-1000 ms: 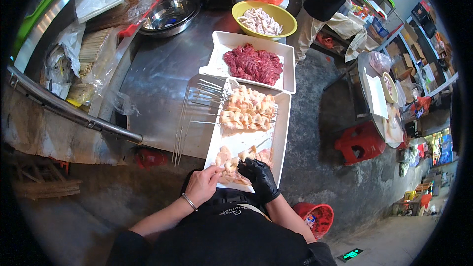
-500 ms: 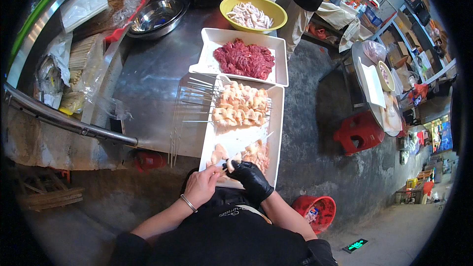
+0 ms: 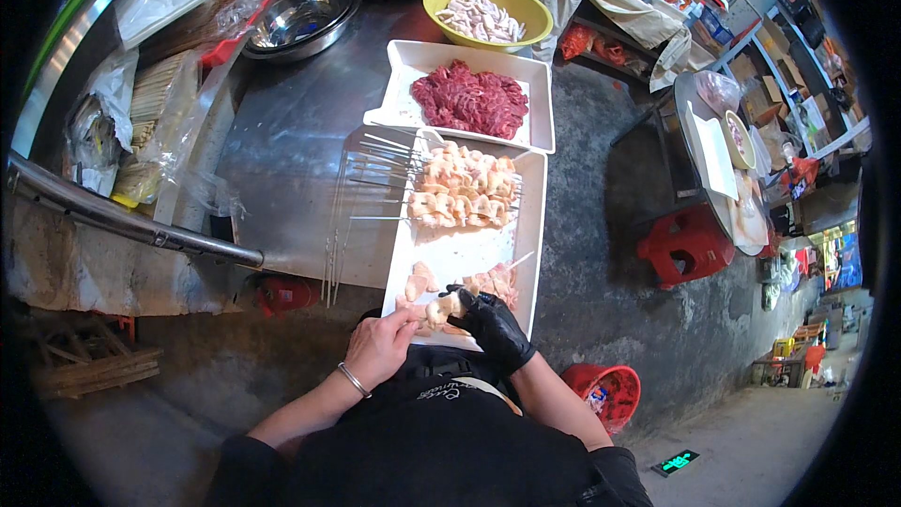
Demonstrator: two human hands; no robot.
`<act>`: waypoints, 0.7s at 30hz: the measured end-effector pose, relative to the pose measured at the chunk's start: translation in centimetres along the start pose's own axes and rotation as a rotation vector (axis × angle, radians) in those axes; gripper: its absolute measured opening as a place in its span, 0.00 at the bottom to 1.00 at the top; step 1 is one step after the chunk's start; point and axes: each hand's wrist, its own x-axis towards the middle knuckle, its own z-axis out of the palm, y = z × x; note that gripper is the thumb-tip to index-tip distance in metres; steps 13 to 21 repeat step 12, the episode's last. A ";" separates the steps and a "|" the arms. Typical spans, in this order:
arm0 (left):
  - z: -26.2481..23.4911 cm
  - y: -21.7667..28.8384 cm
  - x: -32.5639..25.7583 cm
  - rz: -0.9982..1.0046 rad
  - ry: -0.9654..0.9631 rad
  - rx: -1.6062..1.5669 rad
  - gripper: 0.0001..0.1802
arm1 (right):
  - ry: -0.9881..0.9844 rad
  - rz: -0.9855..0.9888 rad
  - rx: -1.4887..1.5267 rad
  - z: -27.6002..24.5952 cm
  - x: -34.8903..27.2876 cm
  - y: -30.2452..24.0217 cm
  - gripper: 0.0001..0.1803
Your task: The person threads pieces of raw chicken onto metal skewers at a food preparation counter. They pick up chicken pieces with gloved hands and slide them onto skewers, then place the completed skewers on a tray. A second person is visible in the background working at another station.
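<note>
In front of my body, over the near end of a white tray (image 3: 536, 225), my bare left hand (image 3: 380, 349) is closed at one end of a skewer of pale meat (image 3: 441, 309). The skewer's shaft is mostly hidden by fingers and meat. My black-gloved right hand (image 3: 496, 329) pinches the meat at the other end. Loose pale meat pieces (image 3: 421, 280) lie in the tray beside my hands, with more partly behind the glove. Farther up the tray sit several loaded meat skewers (image 3: 462, 209), their bare metal ends pointing left past the rim.
Beyond stand a white tray (image 3: 402, 84) of red meat (image 3: 469, 100) and a yellow bowl (image 3: 540, 23) of pale pieces. Loose metal skewers (image 3: 333, 268) lie on the steel table (image 3: 282, 145). A red bin (image 3: 615, 394) is at my right, a round table (image 3: 690, 136) farther right.
My hands have shifted slightly, and the right has moved a little right. More pale meat shows between them. The other person at the back has moved mostly out of view.
</note>
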 end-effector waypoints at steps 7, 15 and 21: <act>-3.5 -2.3 0.0 -0.082 0.051 -0.130 0.09 | -0.183 -0.439 -1.266 -4.7 -2.2 -2.4 0.12; -3.4 -2.4 0.3 -0.084 0.039 -0.133 0.09 | -0.240 0.013 -1.747 -1.3 -0.7 -1.0 0.16; -3.4 -2.4 0.3 -0.084 0.039 -0.133 0.09 | -0.240 0.013 -1.747 -1.3 -0.7 -1.0 0.16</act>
